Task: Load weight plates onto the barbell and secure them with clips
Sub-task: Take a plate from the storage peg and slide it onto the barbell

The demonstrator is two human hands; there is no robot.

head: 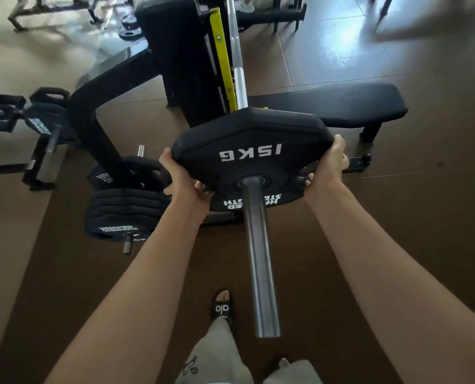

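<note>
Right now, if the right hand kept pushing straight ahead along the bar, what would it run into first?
Gripping the black 15 kg weight plate, the right hand points toward the black padded bench. That bench looks like the first thing in line, though depth is unclear and it may sit lower.

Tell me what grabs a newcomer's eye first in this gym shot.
Centre frame, a black many-sided 15 KG weight plate sits threaded on the dark steel barbell sleeve, gripped at its edges by the left hand and right hand. A stack of black plates rests on pegs at lower left, and a black padded bench lies beyond.
</note>
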